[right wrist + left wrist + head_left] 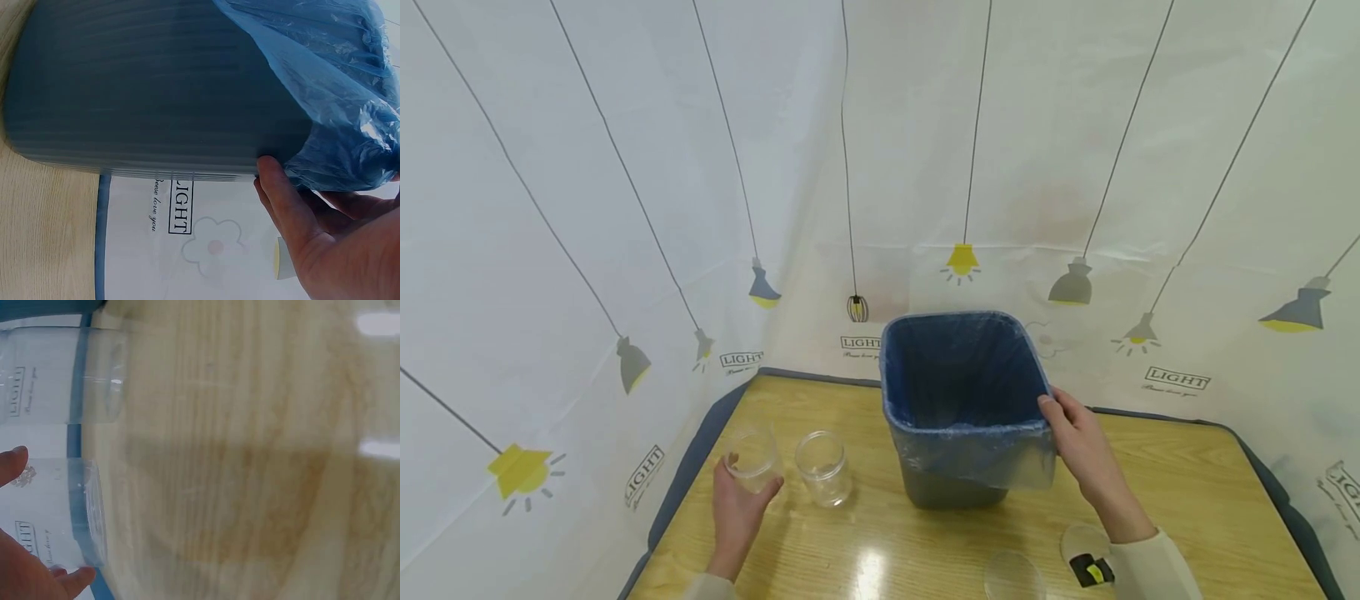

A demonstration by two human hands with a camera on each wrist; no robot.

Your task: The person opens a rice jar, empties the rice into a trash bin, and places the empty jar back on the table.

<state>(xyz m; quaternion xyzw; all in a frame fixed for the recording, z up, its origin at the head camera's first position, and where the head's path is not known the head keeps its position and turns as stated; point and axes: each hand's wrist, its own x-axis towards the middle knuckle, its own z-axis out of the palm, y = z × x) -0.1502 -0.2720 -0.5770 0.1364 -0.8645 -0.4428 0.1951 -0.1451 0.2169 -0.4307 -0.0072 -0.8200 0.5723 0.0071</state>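
Observation:
On the left of the table, my left hand [739,515] holds a clear jar [751,457], thumb on one side and fingers on the other. A second clear jar [823,473] stands upright just right of it; both jars also show in the left wrist view. At the centre is a dark blue-grey trash bin [951,493] with a thin blue liner [985,460] folded over its rim. My right hand [1088,457] grips the bin's right rim, thumb on the near side over the liner. In the right wrist view the liner [337,81] hangs loosely down the bin's wall.
Near the front edge lie a clear round disc [1013,577] and another disc [1078,540] with a black and yellow label, close to my right sleeve. A white cloth printed with hanging lamps [1071,283] surrounds the wooden table [1195,483] behind and at the sides.

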